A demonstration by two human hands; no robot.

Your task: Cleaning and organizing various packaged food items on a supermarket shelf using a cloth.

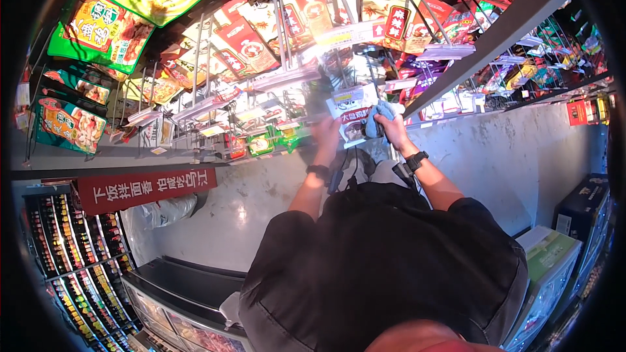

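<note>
A white food packet with a dark red printed band [353, 116] is held upright in front of the shelf rack. My left hand [326, 132] grips its left edge. In my right hand [392, 129] a crumpled blue cloth [375, 124] is bunched against the packet's right side, covering part of its print. Something white shows beside the cloth, too blurred to name. Behind the packet, metal display hooks [282, 29] carry hanging seasoning pouches [244, 46] with clear price-tag holders [286, 78] at their ends.
Green-edged pouches [105, 29] hang at the upper left. A grey shelf upright [494, 36] slants across the right. Below the rack juts a red sign [146, 189] with writing. Behind me stand a black-topped cabinet [186, 283], bottle shelves [73, 254] and a green-topped box [547, 252].
</note>
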